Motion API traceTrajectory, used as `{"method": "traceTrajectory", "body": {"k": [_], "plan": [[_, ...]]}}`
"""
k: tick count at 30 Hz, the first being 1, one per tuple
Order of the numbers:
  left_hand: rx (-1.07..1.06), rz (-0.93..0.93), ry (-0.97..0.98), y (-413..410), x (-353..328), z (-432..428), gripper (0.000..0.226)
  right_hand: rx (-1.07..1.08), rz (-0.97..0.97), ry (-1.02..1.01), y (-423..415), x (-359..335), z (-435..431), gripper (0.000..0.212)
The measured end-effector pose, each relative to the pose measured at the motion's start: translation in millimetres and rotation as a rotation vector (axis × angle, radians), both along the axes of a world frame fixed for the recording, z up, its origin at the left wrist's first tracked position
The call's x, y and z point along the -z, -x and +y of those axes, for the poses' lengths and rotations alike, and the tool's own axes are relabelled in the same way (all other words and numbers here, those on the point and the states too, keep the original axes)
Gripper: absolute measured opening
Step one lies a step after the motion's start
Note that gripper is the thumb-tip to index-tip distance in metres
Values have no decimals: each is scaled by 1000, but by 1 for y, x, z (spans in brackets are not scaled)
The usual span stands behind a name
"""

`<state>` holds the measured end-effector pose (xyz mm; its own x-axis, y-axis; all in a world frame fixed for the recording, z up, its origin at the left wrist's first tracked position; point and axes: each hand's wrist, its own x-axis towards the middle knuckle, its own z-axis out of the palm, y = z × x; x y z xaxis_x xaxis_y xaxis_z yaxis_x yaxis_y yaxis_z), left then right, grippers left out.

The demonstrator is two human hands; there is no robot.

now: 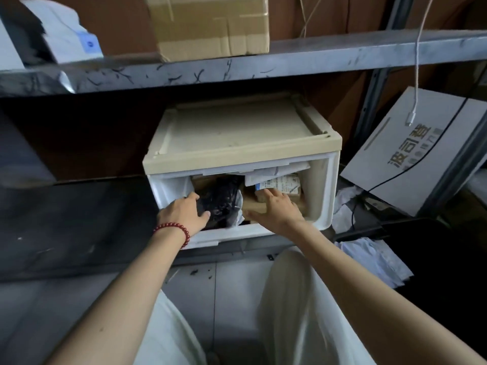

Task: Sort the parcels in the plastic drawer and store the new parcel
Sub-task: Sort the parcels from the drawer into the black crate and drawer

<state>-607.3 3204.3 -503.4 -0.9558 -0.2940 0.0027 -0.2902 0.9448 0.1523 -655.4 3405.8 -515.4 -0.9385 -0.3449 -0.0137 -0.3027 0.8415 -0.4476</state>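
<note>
The white plastic drawer (pixel 320 196) stands pulled out toward the person, on the lower shelf under its beige housing (pixel 237 133). Inside, a black bagged parcel (pixel 224 198) fills the left part. To its right lies a brown carton (pixel 253 205), with a labelled parcel (pixel 283 184) behind it and a white envelope (pixel 279 171) tucked up under the housing's front edge.

The left hand (pixel 184 213) grips the black parcel at its left side, thumb on the near face and fingers curled behind. A red bead bracelet (pixel 174 231) sits on that wrist. The right hand (pixel 276 206) lies flat on the brown carton, fingers straight and reaching to the labelled parcel, thumb spread toward the black bag.

Above runs a scuffed grey metal shelf (pixel 290 56) carrying a taped cardboard box (pixel 210 22). Off to the right, a white printed box (pixel 411 154) leans tilted, and a white cable (pixel 416 61) hangs in front of it.
</note>
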Motion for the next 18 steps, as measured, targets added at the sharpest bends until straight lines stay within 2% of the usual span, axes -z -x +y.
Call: {"method": "traceTrajectory", "body": {"k": [6, 10, 18], "plan": [[-31, -31, -36, -2, 41, -13, 60, -43, 33, -23, 2, 27, -36, 64], [14, 19, -106, 22, 49, -20, 64, -70, 69, -87, 18, 36, -42, 61], [71, -20, -177, 70, 77, -27, 84, -37, 84, -82, 59, 57, -65, 69]]}}
